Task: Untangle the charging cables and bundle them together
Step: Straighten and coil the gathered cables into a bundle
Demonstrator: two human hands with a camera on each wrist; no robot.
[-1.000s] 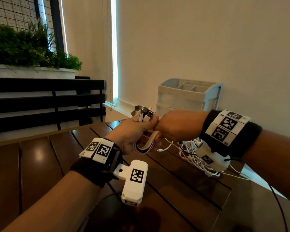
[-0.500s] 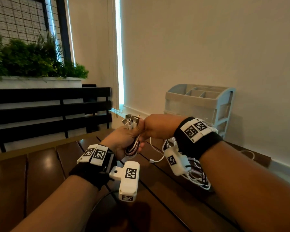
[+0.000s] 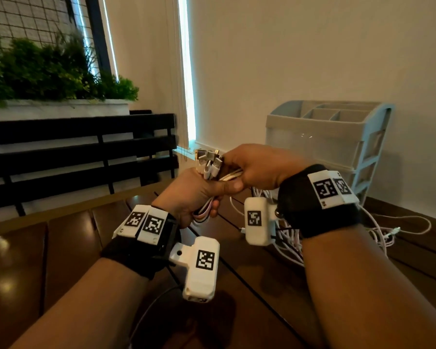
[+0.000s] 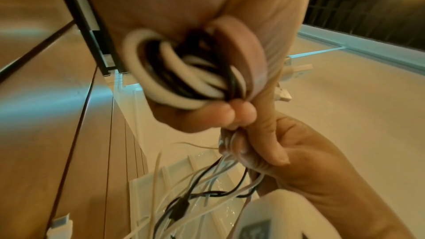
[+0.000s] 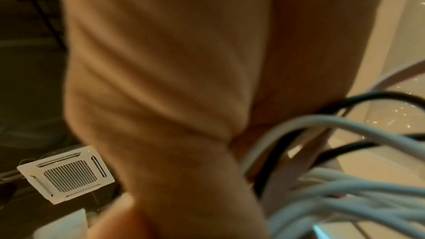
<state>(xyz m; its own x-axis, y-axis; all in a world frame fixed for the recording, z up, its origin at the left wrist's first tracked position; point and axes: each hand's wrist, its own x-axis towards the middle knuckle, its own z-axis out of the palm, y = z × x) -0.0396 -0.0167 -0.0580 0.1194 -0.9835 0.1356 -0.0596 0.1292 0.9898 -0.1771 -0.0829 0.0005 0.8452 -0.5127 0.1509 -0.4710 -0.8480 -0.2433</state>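
Hands (image 3: pixel 194 195) (image 3: pixel 257 170) clenched on charging cables (image 3: pixel 209 165) above dark slatted table (image 3: pixel 68 245), organizer (image 3: pixel 312 137) by pale wall (image 3: pixel 312 46).

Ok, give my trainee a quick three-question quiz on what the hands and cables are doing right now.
1. True or false: the left hand grips the charging cables with the plugs sticking out above the fist.
2. Which does the right hand hold? A) the organiser's drawer B) the cables beside the left hand C) nothing
3. Fill in: the loose cable lengths trail down onto the wooden ____.

Key: 1 true; 2 B; 3 table.
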